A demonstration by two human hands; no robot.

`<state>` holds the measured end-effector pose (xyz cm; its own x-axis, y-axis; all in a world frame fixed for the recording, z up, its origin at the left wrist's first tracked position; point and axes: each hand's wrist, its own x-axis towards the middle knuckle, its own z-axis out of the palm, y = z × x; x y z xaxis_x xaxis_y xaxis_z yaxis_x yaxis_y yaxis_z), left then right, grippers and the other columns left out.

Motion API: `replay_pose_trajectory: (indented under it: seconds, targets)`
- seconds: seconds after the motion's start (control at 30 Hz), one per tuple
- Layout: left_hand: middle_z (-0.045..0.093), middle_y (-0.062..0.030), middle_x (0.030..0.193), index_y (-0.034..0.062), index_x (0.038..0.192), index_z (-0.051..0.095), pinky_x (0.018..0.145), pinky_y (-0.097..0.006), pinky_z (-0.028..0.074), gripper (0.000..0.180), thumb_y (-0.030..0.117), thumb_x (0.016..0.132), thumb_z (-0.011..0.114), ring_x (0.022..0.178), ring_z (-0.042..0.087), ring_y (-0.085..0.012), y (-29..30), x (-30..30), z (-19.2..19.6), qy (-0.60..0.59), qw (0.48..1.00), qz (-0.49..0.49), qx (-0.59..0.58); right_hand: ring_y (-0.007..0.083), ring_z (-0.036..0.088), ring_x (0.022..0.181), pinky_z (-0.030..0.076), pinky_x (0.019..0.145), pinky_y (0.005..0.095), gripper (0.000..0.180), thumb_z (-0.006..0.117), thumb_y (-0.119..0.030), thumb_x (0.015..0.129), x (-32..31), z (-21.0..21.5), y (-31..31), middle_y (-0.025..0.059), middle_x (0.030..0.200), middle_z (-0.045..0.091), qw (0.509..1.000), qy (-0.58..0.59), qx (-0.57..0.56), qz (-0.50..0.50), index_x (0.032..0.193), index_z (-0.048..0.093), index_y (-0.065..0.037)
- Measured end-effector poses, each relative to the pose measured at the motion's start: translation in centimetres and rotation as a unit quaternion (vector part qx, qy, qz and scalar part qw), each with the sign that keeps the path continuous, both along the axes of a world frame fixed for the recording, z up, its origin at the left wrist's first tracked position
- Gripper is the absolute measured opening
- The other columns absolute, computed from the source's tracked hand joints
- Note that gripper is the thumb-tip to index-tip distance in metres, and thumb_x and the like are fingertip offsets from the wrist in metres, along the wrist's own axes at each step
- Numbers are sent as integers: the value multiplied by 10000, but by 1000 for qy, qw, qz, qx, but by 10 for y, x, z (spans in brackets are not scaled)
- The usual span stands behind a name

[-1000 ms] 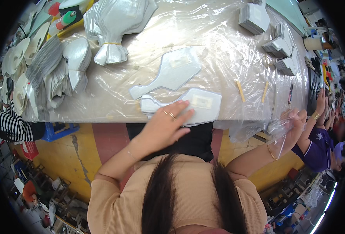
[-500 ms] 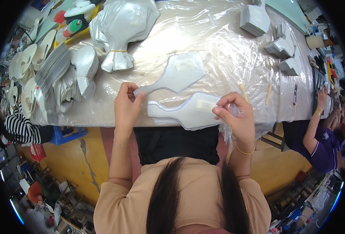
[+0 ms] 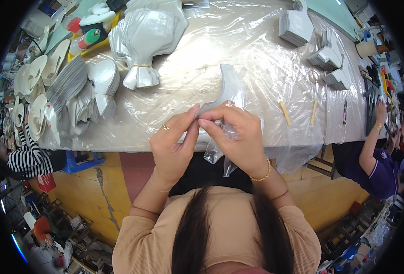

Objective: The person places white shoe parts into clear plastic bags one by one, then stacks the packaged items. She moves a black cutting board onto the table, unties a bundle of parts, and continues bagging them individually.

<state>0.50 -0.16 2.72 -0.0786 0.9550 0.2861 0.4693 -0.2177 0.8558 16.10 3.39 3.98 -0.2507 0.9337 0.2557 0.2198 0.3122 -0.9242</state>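
A flat grey shaped piece (image 3: 231,84) is raised off the table, its narrow end pinched in my left hand (image 3: 177,141). My right hand (image 3: 238,137) meets it there, with thumb and forefinger closed at the edge of that same end. A crumpled clear plastic bag (image 3: 214,153) hangs beneath my right hand, gathered in its fingers. Whether the right fingertips also grip the grey piece or something tiny, I cannot make out. Both hands largely cover the stack of similar pieces lying at the table's front edge.
Clear plastic sheeting covers the table (image 3: 183,86). Banded silver-grey pieces (image 3: 142,45) and curved stacks (image 3: 104,82) lie left. More stacks (image 3: 297,27) stand far right, near two yellowish strips (image 3: 285,113) and a slim pen-like tool (image 3: 345,112). A co-worker in purple (image 3: 375,169) sits right.
My left hand has lifted the grey piece and brought it toward the middle, tilting it. My right hand has moved left to meet it, bringing the plastic bag along.
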Motion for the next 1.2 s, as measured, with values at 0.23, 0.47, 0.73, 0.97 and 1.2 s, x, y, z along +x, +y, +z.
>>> replay_pose_trajectory:
  seconds: [0.23, 0.47, 0.73, 0.97, 1.2]
  targets:
    - [704, -172, 1039, 20, 1193, 682, 739, -313, 561, 384, -94, 827, 672, 875, 710, -261, 2, 5, -1, 67, 995, -14, 74, 283, 651, 721, 506, 643, 343, 102, 732, -52, 812, 1, 5, 2, 113, 808, 660, 1000, -28, -12, -2, 877, 667, -9]
    - [696, -159, 1074, 2, 1200, 672, 765, -297, 559, 359, -68, 848, 669, 906, 701, -220, 0, -4, 1, -19, 998, -67, -3, 257, 647, 715, 508, 658, 328, 88, 699, -36, 795, 5, 5, 5, 111, 801, 632, 999, -13, -33, 33, 852, 644, 2]
    - [685, -132, 989, -84, 1139, 661, 761, -265, 554, 224, 3, 933, 640, 900, 682, -170, 1, -14, 2, -343, 915, -61, -202, 184, 624, 749, 495, 687, 291, 68, 680, 1, 769, 6, -4, 5, 85, 820, 625, 993, 89, -35, 72, 829, 647, -1]
    - [690, -96, 946, -16, 1197, 673, 692, -257, 517, 323, -38, 875, 675, 816, 656, -140, -4, -4, 6, -87, 988, -68, -110, 161, 620, 747, 489, 688, 270, 84, 733, 13, 794, 11, 1, -2, 76, 823, 652, 999, 18, -37, 9, 867, 700, -12]
    - [694, -141, 971, 42, 1260, 660, 719, -268, 518, 439, -81, 839, 666, 815, 664, -181, -6, 7, 13, 34, 998, -47, -28, 187, 620, 702, 475, 628, 281, 95, 746, 21, 784, 6, 8, -8, 76, 783, 639, 998, -59, 13, -18, 857, 692, -7]
